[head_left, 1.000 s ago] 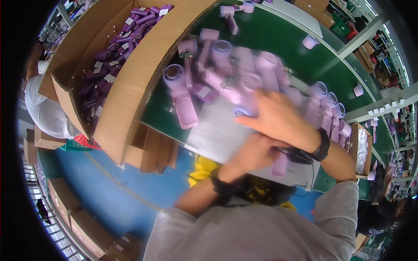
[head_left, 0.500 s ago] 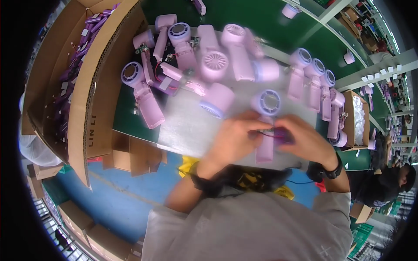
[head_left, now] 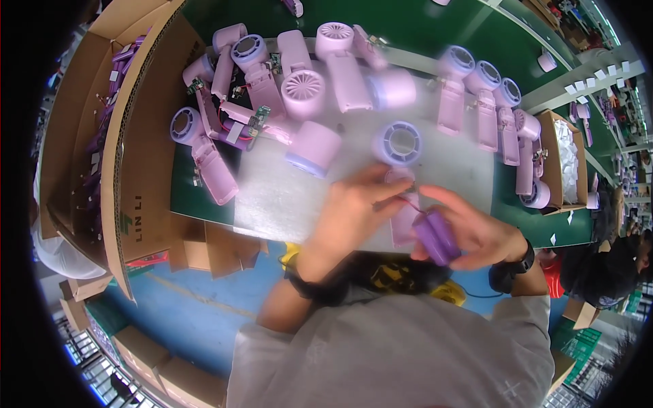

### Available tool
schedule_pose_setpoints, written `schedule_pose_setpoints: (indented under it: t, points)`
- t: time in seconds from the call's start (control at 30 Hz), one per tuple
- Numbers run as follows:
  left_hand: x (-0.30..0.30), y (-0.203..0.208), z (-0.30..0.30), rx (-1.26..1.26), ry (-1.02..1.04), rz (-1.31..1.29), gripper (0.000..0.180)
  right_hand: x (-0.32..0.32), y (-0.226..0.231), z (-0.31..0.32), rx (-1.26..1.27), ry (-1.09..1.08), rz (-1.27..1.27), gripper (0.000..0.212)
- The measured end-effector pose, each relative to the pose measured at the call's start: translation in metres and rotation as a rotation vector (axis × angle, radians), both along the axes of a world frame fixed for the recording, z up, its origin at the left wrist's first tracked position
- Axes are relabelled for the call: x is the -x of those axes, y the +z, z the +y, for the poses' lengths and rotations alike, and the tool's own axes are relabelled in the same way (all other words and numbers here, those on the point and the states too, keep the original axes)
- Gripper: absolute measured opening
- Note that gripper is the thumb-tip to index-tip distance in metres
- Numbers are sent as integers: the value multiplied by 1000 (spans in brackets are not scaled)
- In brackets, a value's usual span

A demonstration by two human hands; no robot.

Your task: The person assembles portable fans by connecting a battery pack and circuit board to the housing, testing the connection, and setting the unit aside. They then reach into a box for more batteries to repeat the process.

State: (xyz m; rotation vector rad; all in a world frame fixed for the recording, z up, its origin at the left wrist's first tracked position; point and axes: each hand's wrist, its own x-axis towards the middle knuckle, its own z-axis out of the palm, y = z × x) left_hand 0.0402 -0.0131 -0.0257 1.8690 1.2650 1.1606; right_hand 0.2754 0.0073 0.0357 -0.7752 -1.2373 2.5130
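One purple battery pack (head_left: 436,238), clasped in the right grip (head_left: 477,232), lies just right of one pink fan's handle (head_left: 403,226) at the table's (head_left: 544,228) near edge, long axis slanting nearward and right. Left grip (head_left: 357,207), nearer the handle: closure blurred, cannot be told. Three ring-faced fans (head_left: 487,126) lie toward the right end.

Deep-purple battery pack (head_left: 437,236), pale-pink fan (head_left: 403,224) with lilac-ringed head (head_left: 398,143) against silver-grey mat (head_left: 459,173), dark-green table (head_left: 408,28); brown carton (head_left: 149,136) with green-and-black markings (head_left: 126,226); blue floor (head_left: 204,330) crossed by tan line (head_left: 199,296); grey shirt (head_left: 388,353), black wristbands (head_left: 522,264); yellow-and-black bundle (head_left: 391,279).
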Motion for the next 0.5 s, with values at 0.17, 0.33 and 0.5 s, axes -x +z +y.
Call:
schedule_pose_setpoints:
  t: [0.17,0.33,0.5]
  points:
    - [2,1,-1,-11,0,57,35,3,4,-1,-36,12,-29,93]
    - [5,7,-2,-6,-27,94,34,1,-1,11,-861,95,-218,88]
    - [9,7,1,-28,-51,102,34,9,5,11,-1099,144,-284,76]
